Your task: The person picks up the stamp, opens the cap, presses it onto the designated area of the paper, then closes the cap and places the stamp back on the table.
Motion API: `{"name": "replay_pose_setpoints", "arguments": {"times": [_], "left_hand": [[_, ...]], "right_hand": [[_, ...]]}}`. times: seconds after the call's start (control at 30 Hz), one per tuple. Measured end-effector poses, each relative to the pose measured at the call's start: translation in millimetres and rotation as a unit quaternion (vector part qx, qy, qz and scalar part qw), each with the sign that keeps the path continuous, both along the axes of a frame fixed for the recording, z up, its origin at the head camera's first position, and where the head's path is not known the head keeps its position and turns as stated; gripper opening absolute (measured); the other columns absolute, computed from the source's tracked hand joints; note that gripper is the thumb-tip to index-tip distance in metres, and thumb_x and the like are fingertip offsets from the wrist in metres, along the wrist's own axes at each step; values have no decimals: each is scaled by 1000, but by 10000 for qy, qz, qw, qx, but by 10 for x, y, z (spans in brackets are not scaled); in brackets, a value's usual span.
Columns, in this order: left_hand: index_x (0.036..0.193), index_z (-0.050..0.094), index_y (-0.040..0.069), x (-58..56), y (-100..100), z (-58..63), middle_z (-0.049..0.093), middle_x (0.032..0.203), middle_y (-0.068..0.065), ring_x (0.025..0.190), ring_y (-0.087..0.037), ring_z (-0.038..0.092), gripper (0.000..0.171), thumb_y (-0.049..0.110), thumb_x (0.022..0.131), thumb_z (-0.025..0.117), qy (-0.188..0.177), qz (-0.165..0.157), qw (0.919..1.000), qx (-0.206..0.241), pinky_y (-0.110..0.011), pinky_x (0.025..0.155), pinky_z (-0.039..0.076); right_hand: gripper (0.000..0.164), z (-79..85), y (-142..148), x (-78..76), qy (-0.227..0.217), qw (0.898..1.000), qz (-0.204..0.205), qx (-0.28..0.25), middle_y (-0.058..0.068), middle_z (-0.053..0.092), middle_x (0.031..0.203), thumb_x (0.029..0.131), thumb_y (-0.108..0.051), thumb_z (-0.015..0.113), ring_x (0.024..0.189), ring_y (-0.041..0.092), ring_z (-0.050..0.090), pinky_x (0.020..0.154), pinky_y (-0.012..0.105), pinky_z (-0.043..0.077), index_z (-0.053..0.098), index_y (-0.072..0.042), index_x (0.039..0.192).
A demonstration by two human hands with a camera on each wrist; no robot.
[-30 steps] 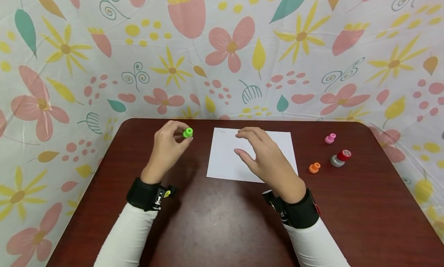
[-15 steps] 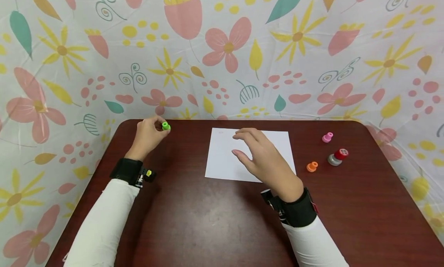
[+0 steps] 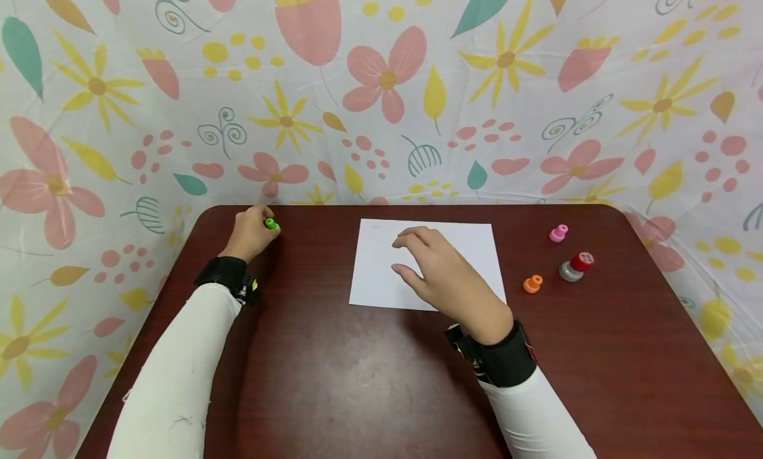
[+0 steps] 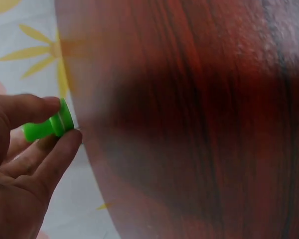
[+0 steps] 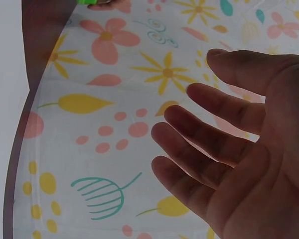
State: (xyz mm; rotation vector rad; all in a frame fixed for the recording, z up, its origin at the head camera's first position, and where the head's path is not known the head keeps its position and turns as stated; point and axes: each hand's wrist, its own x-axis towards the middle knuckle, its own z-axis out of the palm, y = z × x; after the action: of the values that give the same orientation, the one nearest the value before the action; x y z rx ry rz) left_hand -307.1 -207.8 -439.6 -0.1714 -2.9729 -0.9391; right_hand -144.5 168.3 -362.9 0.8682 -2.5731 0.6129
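Observation:
At the table's far left, my left hand (image 3: 247, 235) pinches a small green stamp (image 3: 272, 224) between thumb and fingers. In the left wrist view the green stamp (image 4: 40, 130) lies sideways in the grip, its wide round end toward the table. My right hand (image 3: 447, 280) hovers over a white sheet of paper (image 3: 371, 270), fingers apart and gently bent. Nothing is between them in the right wrist view. A faint small mark (image 3: 375, 226) shows near the paper's upper left corner.
Right of the paper stand an orange stamp (image 3: 533, 284), a pink stamp (image 3: 558, 233) and a round piece with a red top and clear base (image 3: 576, 267). A flowered cloth (image 3: 357, 101) hangs behind the dark wooden table (image 3: 357, 379).
My left hand has carried the green stamp left from beside the paper to the far left, and lowered it toward the table. The right hand has stayed over the paper.

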Motion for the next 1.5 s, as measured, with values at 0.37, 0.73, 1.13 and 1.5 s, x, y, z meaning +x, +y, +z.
{"name": "replay_pose_setpoints", "arguments": {"times": [0.37,0.73,1.13,1.5], "left_hand": [[129,55,-10,-18,-34,-137,63,124,-33,112,-47,66,38,3,96,70,120,125,9992,-356,-56,93,58],[133,52,-9,-8,-52,-174,60,126,-33,113,-47,64,41,4,97,67,37,29,9987,-503,-57,94,58],[146,48,-6,151,19,40,47,147,-32,137,-54,41,58,22,99,70,815,-542,9906,-951,-65,112,41],[144,51,-7,496,222,131,52,143,-30,135,-49,44,60,26,99,72,1592,-1270,9749,-904,-60,114,41]], "right_hand": [[30,-14,-10,-1,-146,9997,-18,182,14,64,125,96,-18,76,120,31,62,104,43,53,64,-1,118],[30,8,20,-11,-189,9994,-143,236,14,64,126,96,-17,76,121,30,62,103,42,54,65,-2,120],[37,-52,487,-143,-39,9969,-584,519,21,62,132,93,-16,78,123,36,60,103,52,54,65,2,123],[36,-126,1132,-227,-349,9873,-943,1231,24,66,121,90,-11,80,112,41,63,97,56,57,67,5,120]]}}
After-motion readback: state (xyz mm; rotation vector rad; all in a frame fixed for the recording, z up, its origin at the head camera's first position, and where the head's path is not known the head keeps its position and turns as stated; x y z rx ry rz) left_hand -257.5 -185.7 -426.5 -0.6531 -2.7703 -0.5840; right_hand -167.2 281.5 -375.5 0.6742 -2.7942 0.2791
